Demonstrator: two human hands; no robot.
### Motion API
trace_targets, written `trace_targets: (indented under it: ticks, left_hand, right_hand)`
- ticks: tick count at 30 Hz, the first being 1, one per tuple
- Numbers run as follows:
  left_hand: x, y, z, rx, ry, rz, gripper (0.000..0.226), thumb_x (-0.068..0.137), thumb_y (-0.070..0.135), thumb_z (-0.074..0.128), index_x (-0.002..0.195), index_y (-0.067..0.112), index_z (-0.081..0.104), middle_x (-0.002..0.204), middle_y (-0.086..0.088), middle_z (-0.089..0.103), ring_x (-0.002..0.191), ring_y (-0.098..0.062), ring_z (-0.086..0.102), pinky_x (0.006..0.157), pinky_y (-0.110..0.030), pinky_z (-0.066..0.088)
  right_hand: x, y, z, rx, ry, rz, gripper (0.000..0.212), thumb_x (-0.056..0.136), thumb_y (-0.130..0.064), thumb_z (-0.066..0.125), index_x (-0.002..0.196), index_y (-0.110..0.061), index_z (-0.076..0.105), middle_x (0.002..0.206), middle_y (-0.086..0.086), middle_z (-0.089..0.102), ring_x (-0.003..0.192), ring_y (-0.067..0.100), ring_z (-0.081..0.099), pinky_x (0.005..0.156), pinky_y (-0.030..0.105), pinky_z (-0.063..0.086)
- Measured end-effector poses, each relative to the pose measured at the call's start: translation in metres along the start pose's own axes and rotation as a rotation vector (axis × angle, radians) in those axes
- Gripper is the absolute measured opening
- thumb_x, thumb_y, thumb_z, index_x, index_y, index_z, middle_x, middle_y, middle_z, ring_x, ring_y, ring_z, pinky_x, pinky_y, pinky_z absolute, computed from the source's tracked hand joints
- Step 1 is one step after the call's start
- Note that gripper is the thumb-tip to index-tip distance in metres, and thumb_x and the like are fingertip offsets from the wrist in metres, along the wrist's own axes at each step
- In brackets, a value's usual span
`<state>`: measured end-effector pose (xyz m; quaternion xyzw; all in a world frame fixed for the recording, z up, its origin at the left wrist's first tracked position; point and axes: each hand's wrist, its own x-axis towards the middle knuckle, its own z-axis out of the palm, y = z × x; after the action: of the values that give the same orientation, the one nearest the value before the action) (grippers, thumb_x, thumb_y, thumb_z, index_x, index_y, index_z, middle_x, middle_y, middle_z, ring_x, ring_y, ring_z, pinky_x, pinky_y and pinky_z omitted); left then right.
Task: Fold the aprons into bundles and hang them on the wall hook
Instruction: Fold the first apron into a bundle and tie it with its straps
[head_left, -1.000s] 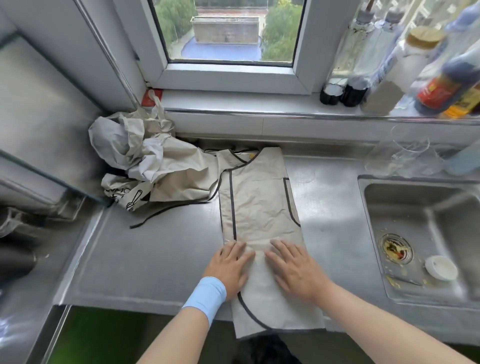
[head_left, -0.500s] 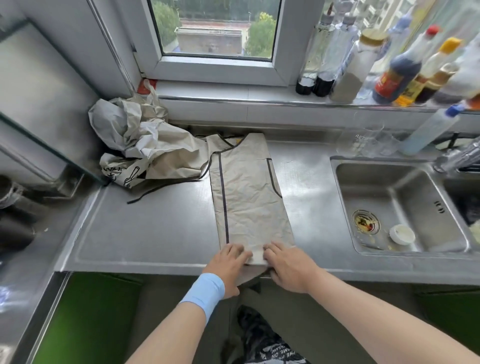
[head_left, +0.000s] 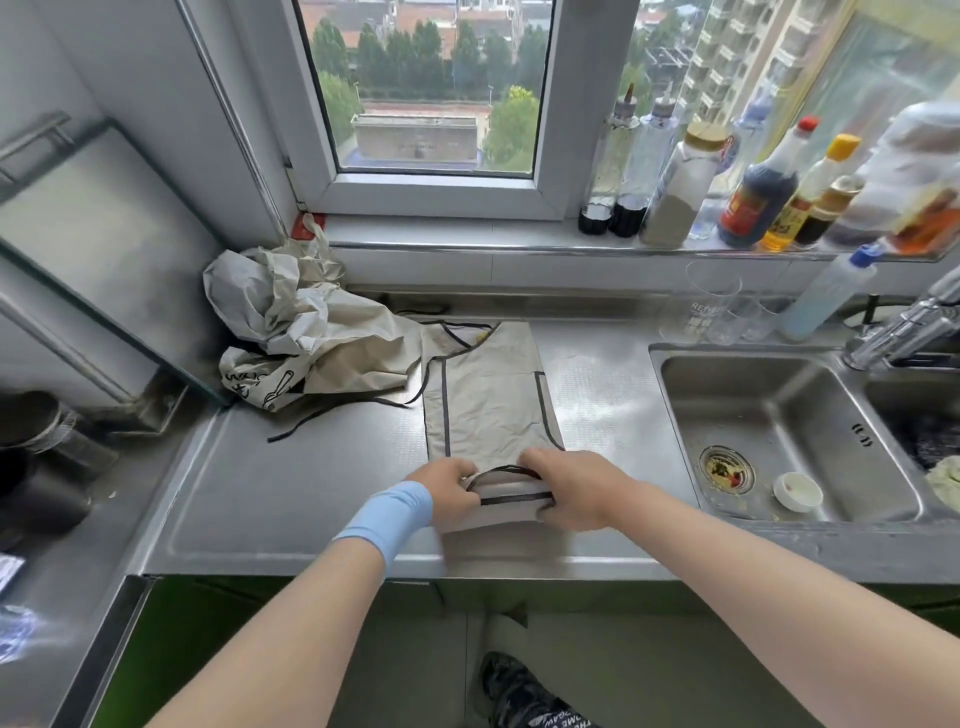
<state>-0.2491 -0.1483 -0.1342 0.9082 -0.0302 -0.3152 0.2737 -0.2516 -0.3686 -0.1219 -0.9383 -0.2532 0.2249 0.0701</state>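
- Two hands on this one: the left hand (head_left: 449, 491) and right hand (head_left: 571, 488) each grip a side of the near end of the apron (head_left: 488, 410), fingers curled round the fold.
- That near end is turned up over itself into a short, fat fold with the dark trim running across it. The rest of the apron lies flat as a long narrow strip heading toward the window.
- It sits around the middle of the steel desk (head_left: 291, 483), with the folded end close to the desk's near edge.
- My tip for this step: roll away from you with both sides level, press each turn tight, and mind the loose straps at the far left so they don't bunch inside.
- Far left corner: the crumpled pile (head_left: 306, 332) of more aprons, butting against the far end of the strip.
- Right: the sink (head_left: 789, 415), well apart. No wall hook in view, so hanging looks a while off.
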Motion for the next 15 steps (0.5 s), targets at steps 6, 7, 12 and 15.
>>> trace_targets:
  ticks: [6,7,12,15]
  left_hand:
    - [0.004,0.004,-0.047,-0.294,-0.338,-0.055,0.028,0.068,0.030,0.069,0.093,0.017,0.065,0.094,-0.006,0.057,0.083,-0.023,0.059,0.088,-0.042,0.057]
    - [0.007,0.002,-0.052,-0.351,-0.379,-0.061,0.049,0.064,0.040,0.076,0.104,0.016,0.064,0.104,-0.006,0.057,0.090,-0.023,0.060,0.092,-0.045,0.054]
    - [0.031,0.003,-0.067,0.049,-0.130,0.001,0.079,0.069,0.039,0.080,0.138,0.031,0.042,0.134,0.007,0.048,0.115,-0.019,0.055,0.095,-0.027,0.047]
    - [0.057,-0.001,-0.066,0.077,0.180,-0.029,0.036,0.080,0.029,0.062,0.116,0.028,0.059,0.113,0.000,0.065,0.100,-0.023,0.062,0.078,-0.026,0.048]
  right_hand:
    - [0.017,0.007,-0.052,0.280,-0.286,0.098,0.020,0.071,-0.034,0.073,0.089,-0.029,0.065,0.085,-0.006,0.067,0.080,0.016,0.065,0.068,0.040,0.059]
    - [0.022,0.010,-0.058,0.276,-0.297,0.105,0.019,0.073,-0.033,0.073,0.089,-0.028,0.066,0.085,-0.006,0.067,0.079,0.016,0.064,0.067,0.039,0.058]
    - [0.063,0.027,-0.076,0.178,-0.021,0.095,0.010,0.078,-0.024,0.067,0.075,-0.017,0.060,0.075,0.004,0.059,0.073,0.022,0.053,0.060,0.033,0.042]
    - [0.091,0.033,-0.082,0.080,0.137,0.128,0.011,0.083,-0.027,0.064,0.076,-0.019,0.060,0.074,-0.001,0.057,0.077,0.024,0.054,0.063,0.033,0.043]
